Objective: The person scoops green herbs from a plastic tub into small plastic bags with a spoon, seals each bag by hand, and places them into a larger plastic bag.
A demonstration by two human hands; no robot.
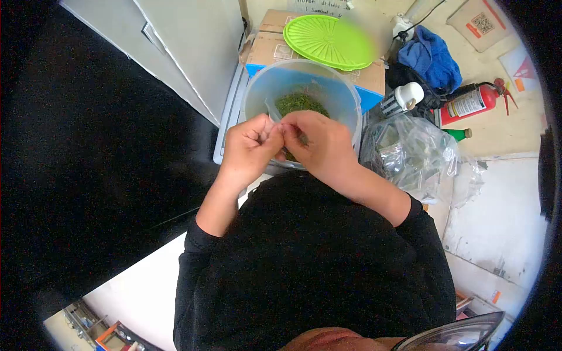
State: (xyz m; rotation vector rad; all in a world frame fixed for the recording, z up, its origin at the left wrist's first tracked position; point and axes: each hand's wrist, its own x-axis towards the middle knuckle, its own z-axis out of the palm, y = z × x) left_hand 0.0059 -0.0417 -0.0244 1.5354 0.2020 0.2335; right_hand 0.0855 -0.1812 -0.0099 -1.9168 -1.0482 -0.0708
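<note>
Both hands meet over the near rim of a large translucent tub [345, 88] that holds chopped green stuff [301, 103]. My left hand [252, 145] is closed, thumb and fingers pinched on a thin clear plastic bag [273, 111]. Touching it from the right, my right hand [319, 143] is also closed in a pinch on the same plastic. The bag's lower part and whatever it contains are hidden by my fingers.
Behind the tub, a green lid [331, 41] rests on a cardboard box [272, 26]. To the right are clear plastic bags [410, 155], a white-capped container [404, 98], a blue cloth [430, 58] and a red fire extinguisher [468, 105]. A black surface [105, 152] lies left.
</note>
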